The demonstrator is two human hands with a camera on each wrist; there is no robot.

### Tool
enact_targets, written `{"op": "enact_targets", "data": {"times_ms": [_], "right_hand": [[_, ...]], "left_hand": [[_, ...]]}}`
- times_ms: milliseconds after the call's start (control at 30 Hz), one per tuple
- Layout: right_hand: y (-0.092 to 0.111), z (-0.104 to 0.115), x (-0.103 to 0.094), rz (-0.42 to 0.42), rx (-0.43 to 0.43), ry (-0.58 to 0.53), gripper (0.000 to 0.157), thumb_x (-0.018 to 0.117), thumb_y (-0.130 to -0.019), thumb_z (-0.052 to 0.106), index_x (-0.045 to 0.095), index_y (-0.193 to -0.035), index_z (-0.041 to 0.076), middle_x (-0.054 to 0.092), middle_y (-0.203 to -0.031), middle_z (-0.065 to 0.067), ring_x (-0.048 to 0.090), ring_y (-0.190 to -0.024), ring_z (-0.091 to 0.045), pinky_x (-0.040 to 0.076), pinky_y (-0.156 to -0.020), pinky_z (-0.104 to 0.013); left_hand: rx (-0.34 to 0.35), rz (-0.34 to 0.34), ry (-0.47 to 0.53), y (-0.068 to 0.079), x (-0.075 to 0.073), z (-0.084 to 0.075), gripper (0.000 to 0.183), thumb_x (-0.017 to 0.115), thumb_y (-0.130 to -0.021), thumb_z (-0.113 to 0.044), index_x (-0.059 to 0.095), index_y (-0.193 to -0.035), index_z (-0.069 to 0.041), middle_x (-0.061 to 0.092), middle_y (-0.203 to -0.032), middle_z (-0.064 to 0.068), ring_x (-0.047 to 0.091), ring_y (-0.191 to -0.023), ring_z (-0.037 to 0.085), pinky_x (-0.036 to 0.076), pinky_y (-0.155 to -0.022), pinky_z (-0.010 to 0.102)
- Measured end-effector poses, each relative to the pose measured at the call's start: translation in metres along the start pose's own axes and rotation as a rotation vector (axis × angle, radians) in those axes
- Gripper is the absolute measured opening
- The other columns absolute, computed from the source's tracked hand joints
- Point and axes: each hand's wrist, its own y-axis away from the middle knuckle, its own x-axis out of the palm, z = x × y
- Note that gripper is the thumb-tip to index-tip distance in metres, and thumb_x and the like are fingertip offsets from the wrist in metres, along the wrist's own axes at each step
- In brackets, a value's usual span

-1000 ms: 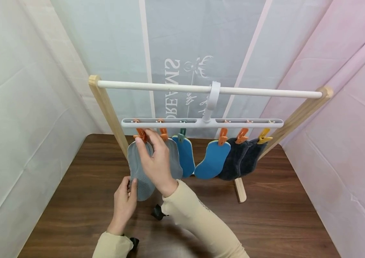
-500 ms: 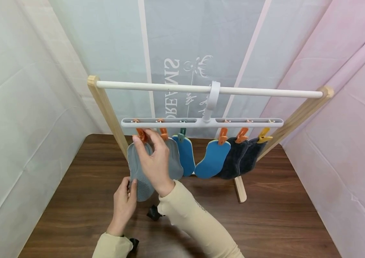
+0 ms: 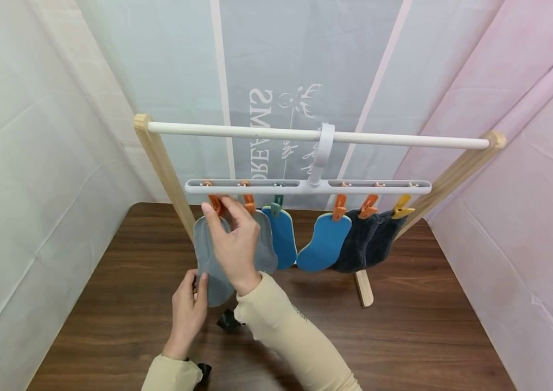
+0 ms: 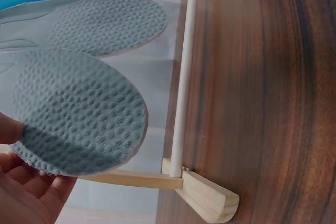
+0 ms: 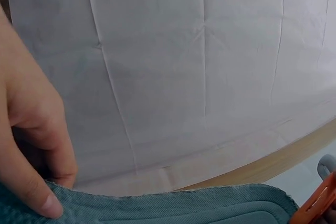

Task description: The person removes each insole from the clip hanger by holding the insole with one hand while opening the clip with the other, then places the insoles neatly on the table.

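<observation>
A grey insole (image 3: 218, 285) hangs at the left end of the white hanger (image 3: 256, 187). My left hand (image 3: 189, 309) pinches its lower left edge between thumb and fingers; the dimpled heel (image 4: 79, 108) fills much of the left wrist view. At the insole's top, my right hand (image 3: 238, 244) pinches an orange clip (image 3: 215, 205), partly covered by the fingers. In the right wrist view the clip (image 5: 315, 203) meets the insole's end. Just right of it hangs a second grey insole (image 3: 266, 244), partly behind my right hand, under another orange clip (image 3: 249, 203).
Two blue insoles (image 3: 324, 241) and two dark ones (image 3: 379, 239) hang farther right from green, orange and yellow clips. The hanger hooks over the white rod (image 3: 403, 139) of a wooden stand (image 3: 161, 163). Below lies a brown wooden table (image 3: 427, 326); pale sheets surround it.
My right wrist and sleeve have shifted slightly left, and the hanger has swung a touch to the right. Both hands keep their hold on the insole and the clip.
</observation>
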Motion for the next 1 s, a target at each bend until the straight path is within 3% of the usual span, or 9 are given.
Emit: {"op": "enact_targets", "data": {"times_ms": [300,533,767,1000], "right_hand": [[-0.002,0.001,-0.001,-0.039,0.003,-0.039,0.026,0.066,-0.091,0.009,0.068,-0.113,-0.003,0.070,-0.108,-0.018,0.069,-0.095,-0.023,0.056,-0.085,-0.033],[-0.003,0.002,-0.002,-0.068,0.048,-0.073,0.024,0.067,-0.089,0.006,0.069,-0.110,-0.005,0.071,-0.104,-0.020,0.069,-0.091,-0.029,0.058,-0.079,-0.034],[-0.003,-0.001,-0.002,-0.082,0.060,-0.100,0.023,0.068,-0.088,0.005,0.070,-0.109,-0.006,0.071,-0.104,-0.021,0.070,-0.091,-0.030,0.058,-0.077,-0.034],[-0.004,0.001,-0.002,-0.081,0.084,-0.118,0.024,0.067,-0.089,0.005,0.069,-0.110,-0.007,0.070,-0.106,-0.021,0.070,-0.094,-0.028,0.058,-0.080,-0.033]], "left_hand": [[-0.005,-0.011,0.028,0.005,0.000,0.000,0.005,0.057,-0.095,-0.003,0.060,-0.093,-0.001,0.048,-0.069,-0.001,0.039,-0.058,0.003,0.034,-0.048,0.019],[0.041,-0.053,0.039,0.014,0.003,0.002,0.004,0.057,-0.093,0.000,0.060,-0.091,-0.001,0.048,-0.068,-0.001,0.040,-0.059,0.003,0.034,-0.049,0.015],[0.008,-0.104,0.039,0.025,0.000,0.004,0.005,0.061,-0.090,0.003,0.064,-0.092,0.001,0.064,-0.075,0.006,0.054,-0.070,-0.002,0.044,-0.066,0.007],[-0.002,-0.115,0.047,0.031,-0.003,0.007,0.005,0.062,-0.090,0.004,0.064,-0.092,0.002,0.065,-0.076,0.008,0.055,-0.071,-0.003,0.045,-0.068,0.006]]}}
